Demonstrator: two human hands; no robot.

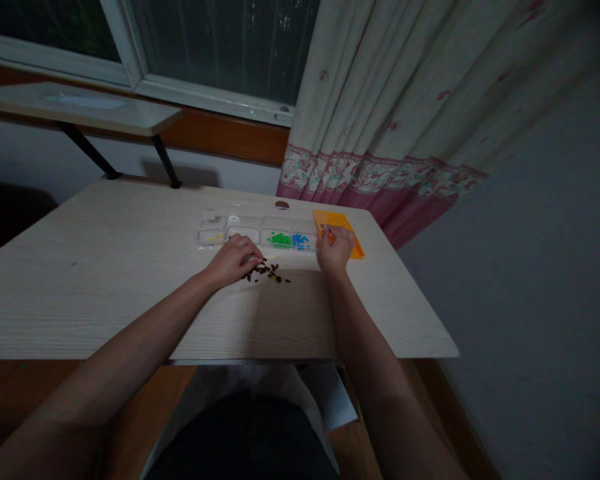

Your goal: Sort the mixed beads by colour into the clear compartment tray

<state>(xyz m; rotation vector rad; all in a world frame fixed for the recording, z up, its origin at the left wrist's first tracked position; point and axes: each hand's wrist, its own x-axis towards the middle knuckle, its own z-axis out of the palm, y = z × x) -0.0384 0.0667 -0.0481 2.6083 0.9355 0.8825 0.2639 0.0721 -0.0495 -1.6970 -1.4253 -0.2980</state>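
Observation:
My left hand [234, 261] rests on the table at the left end of a loose pile of small dark brown pieces [271, 270]. Its fingers are curled together at the pieces; what they pinch, if anything, is too small to make out. My right hand [336, 249] is closed over the left part of an orange tray or sheet [356, 248], its fingertips drawn together. Behind both hands lies a clear plastic compartment box [243, 221]. Green pieces [281, 240] and blue pieces [300, 241] sit in its right part, and a few yellow pieces [217, 237] at the left.
The pale wooden table [130, 267] ends at a wall on the right. A raised shelf [145, 119] on black legs stands at the back left. A patterned curtain [380, 147] hangs behind the table, and a round dark hole cover [282, 205] is near the back edge.

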